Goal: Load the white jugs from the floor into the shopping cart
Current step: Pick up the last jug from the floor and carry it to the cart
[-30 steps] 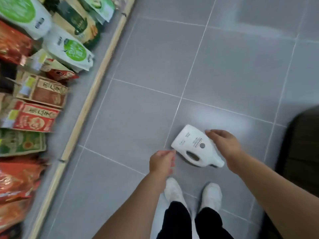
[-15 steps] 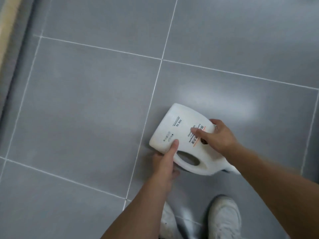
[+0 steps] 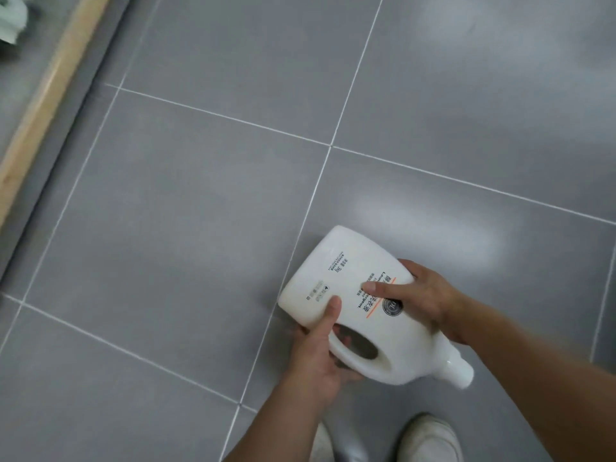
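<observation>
Gripping with both hands now, the person has the white jug (image 3: 363, 305) low over the grey tiled floor (image 3: 200, 211), near and right of centre in the view. It's tipped on its side: broad base aimed far and left, white cap (image 3: 461, 375) pointing near and right, printed label facing up. The left hand (image 3: 316, 358) comes in from the near side by the handle (image 3: 366, 358), thumb laid flat up the label face, fingers curled underneath, and one fingertip shows through the handle opening. The right hand (image 3: 426, 298) clamps the far right side of the body, thumb stretched straight across the label, the other fingers wrapped over the far edge and mostly hidden. Whether the base touches the tile or hangs just clear of it, I cannot tell; there is a dark shadow close under its left edge. Down at the near edge, two white shoes (image 3: 430, 441) stand just beneath the jug. Far off on the left, a wooden strip (image 3: 50, 91) runs along the floor, with a blurred pale package (image 3: 11, 18) in the far left corner.
</observation>
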{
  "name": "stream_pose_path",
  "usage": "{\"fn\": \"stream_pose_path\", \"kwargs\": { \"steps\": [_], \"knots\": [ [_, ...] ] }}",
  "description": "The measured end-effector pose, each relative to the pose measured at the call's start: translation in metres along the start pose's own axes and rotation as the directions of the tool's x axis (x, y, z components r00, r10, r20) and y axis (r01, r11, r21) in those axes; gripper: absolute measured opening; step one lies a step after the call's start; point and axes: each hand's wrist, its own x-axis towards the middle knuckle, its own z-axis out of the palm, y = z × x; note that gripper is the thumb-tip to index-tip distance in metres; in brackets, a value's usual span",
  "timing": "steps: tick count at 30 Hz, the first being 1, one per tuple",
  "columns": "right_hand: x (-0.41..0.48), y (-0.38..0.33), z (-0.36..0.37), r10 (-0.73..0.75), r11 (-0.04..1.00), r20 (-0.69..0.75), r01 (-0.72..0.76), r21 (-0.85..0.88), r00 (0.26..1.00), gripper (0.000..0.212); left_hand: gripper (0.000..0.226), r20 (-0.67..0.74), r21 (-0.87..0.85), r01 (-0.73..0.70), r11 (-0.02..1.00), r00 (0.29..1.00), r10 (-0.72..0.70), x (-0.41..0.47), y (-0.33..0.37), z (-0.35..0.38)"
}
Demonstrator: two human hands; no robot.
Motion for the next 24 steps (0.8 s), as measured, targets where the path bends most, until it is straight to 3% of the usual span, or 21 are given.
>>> {"fn": "stream_pose_path", "kwargs": {
  "steps": [6, 9, 14, 21, 24],
  "knots": [
    [-0.098, -0.073, 0.022, -0.058, 0.996, -0.004, 0.058, 0.068, 0.998, 0.056, 0.063, -0.001, -0.022, -0.075, 0.997, 0.997, 0.075, -0.113, 0.048, -0.01],
    [-0.162, -0.122, 0.033, -0.084, 0.992, 0.008, 0.083, 0.09, 0.996, 0.063, 0.062, 0.003, -0.027, -0.112, 0.993, 0.994, 0.113, -0.188, 0.079, -0.012],
    [-0.296, -0.219, 0.05, -0.15, 0.983, 0.025, 0.147, 0.107, 0.988, 0.061, 0.043, 0.069, -0.034, -0.193, 0.981, 0.978, 0.195, -0.34, 0.136, -0.021],
    [-0.514, -0.35, 0.073, -0.262, 0.963, 0.087, 0.255, 0.083, 0.961, 0.047, 0.071, 0.019, -0.081, -0.334, 0.939, 0.942, 0.336, -0.595, 0.192, -0.035],
    [-0.592, -0.393, 0.085, -0.315, 0.949, 0.107, 0.31, 0.06, 0.943, 0.045, 0.072, 0.029, -0.082, -0.414, 0.907, 0.908, 0.418, -0.686, 0.203, -0.045]
  ]
}}
